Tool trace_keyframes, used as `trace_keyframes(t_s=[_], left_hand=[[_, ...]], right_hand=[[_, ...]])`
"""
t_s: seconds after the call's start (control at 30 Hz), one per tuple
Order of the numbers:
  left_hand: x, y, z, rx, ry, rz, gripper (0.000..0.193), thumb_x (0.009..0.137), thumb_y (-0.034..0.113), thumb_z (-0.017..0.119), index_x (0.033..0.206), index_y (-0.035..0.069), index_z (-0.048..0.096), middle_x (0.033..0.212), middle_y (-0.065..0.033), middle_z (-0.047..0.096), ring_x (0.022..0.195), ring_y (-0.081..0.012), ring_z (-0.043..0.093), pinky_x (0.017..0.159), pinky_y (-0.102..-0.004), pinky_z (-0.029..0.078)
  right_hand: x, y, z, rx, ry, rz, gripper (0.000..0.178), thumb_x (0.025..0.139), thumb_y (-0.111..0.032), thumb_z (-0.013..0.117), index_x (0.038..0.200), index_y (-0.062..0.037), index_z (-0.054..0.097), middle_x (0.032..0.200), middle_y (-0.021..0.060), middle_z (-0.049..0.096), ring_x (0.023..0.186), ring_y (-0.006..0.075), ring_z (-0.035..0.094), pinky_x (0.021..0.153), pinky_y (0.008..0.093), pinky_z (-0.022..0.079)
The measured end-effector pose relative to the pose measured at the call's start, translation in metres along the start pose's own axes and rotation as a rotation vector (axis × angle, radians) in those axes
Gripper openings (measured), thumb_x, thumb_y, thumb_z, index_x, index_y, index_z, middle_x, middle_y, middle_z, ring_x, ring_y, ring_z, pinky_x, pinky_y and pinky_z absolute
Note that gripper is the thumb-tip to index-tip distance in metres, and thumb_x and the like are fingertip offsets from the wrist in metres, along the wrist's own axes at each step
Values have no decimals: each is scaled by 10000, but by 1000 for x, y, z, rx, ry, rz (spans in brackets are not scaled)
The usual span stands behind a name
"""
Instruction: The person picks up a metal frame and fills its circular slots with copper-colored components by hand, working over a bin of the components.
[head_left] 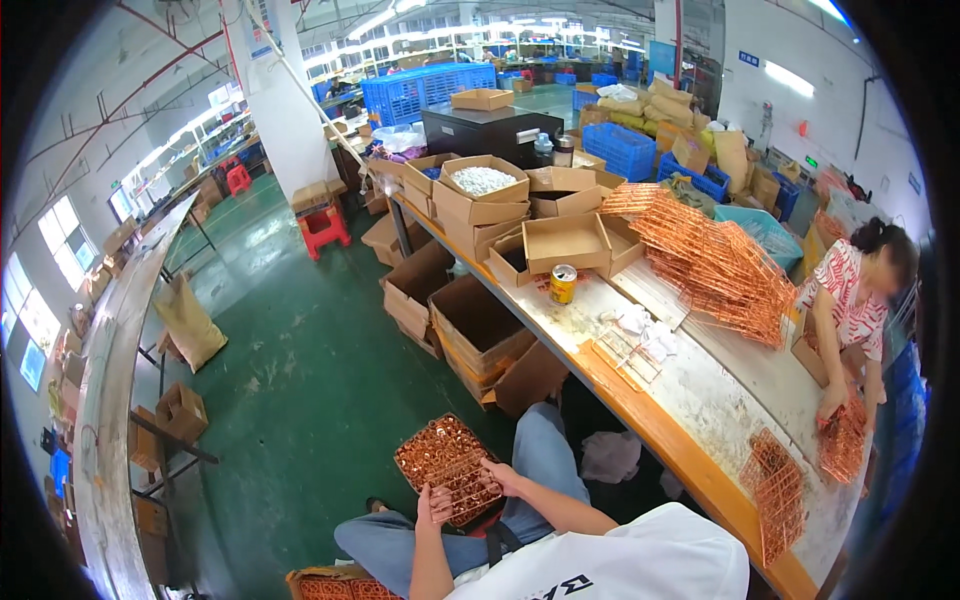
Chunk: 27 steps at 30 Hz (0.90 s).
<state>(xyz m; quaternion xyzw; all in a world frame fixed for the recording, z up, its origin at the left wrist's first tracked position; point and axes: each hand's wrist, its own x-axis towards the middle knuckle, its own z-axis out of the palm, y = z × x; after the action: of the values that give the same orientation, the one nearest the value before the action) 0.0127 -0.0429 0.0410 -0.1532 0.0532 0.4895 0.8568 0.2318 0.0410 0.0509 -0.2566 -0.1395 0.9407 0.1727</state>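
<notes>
Between my hands is a copper-coloured wire rack [462, 488], held over a container full of small copper-coloured pieces [436, 446] in front of my knees. My left hand [434, 506] is closed on the rack's near left edge. On its right side, my right hand [503, 478] grips it with the fingers curled round the edge. The small pieces look like rings or short curved parts, too small to tell exactly. Part of the container lies hidden beneath the rack and my hands.
A workbench [690, 450] runs along my right, bearing stacked copper-coloured racks [705, 262], a yellow can [563, 284] and cardboard boxes [566, 243]. Across it, a co-worker [845, 300] handles similar racks. Open cartons [478, 318] stand under the bench; another box of copper-coloured parts [345, 585] sits by my left leg.
</notes>
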Motion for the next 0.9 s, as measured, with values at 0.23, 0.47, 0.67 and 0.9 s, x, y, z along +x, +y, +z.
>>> trace_keyframes(t_s=[0.23,0.47,0.67,0.9], left_hand=[[-16,13,23,-45,34,88,521,902,524,344,685,61,446,639,-46,412,414,-90,359,384,-256,291],[-40,21,10,-120,-131,215,527,894,548,343,714,66,458,646,-36,430,412,-89,354,403,-253,284],[-33,12,22,-35,43,179,533,888,559,348,682,74,428,622,-17,397,389,-76,348,382,-230,270],[-20,4,22,-93,70,61,533,915,531,276,688,58,369,663,-40,350,428,-93,324,393,-234,267]], right_hand=[[7,13,30,-1550,864,-445,636,877,-491,386,659,63,610,698,265,596,692,414,596,662,507,454],[3,3,73,-1703,843,-542,582,882,-446,398,654,44,615,718,261,595,637,414,590,625,502,471],[17,-7,35,-609,541,-278,280,903,-244,502,707,-61,582,529,-8,485,427,78,389,403,236,296],[19,-6,30,-266,542,-53,390,910,-437,435,790,-86,553,530,-10,406,441,119,341,399,281,258]])
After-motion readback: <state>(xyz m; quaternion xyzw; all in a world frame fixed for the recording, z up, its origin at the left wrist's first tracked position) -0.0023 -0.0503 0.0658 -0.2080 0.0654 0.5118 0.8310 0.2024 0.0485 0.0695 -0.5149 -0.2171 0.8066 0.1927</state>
